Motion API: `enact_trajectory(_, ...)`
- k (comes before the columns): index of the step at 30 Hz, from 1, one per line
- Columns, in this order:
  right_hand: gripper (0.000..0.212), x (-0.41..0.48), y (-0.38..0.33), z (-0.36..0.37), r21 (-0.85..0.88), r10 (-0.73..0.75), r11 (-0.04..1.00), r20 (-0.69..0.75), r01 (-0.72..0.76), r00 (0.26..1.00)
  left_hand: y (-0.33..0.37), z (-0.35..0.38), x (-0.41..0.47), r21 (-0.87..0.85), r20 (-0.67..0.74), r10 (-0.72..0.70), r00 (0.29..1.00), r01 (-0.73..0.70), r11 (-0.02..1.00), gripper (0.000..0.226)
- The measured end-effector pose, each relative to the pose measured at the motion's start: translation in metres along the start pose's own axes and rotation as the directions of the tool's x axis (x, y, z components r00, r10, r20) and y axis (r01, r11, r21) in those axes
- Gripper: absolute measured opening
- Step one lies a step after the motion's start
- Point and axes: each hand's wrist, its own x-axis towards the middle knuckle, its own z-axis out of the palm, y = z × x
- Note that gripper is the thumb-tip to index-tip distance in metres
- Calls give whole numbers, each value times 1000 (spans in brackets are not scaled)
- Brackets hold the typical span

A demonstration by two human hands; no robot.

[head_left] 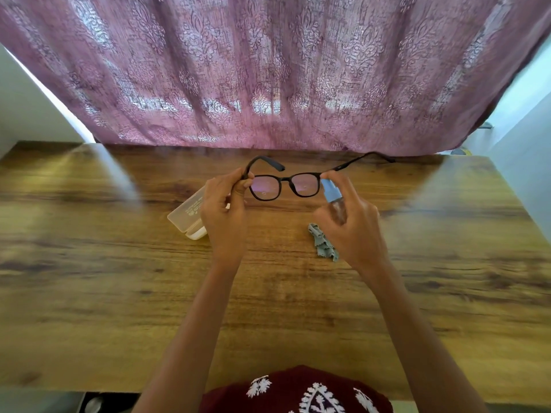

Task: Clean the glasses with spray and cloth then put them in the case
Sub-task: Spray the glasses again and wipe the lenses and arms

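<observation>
Black glasses (pixel 283 186) pinched at their left hinge by left hand (pixel 223 213) fingers; right hand (pixel 351 225) fingers curl round spray bottle (pixel 332 195)

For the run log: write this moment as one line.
step: spray | left hand: holds glasses by hinge | right hand: grips spray bottle, nozzle near lens | cloth: on table | case: on table

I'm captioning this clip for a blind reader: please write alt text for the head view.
A person's left hand holds black glasses by one temple above a wooden table while the right hand aims a blue-capped spray bottle at a lens. A grey cloth and a pale case lie beneath.
</observation>
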Motion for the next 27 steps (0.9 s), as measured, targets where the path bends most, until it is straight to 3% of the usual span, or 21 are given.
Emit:
enact_trajectory(6,48,-13,61,21,32,206,978,-50,-205,977,-5,-2,1,-3,2,-14,1000,14,1000,29)
enact_trajectory(11,60,-16,87,31,64,271,962,-74,-266,960,-9,-2,2,7,9,-21,1000,21,1000,38)
enact_trajectory(19,43,-23,88,38,75,390,921,-123,-383,913,-10,-2,-4,30,-1,-40,999,40,999,21)
enact_trajectory(27,24,-27,92,38,34,376,926,-170,-376,911,-10,1,-5,10,12,-85,996,85,996,22)
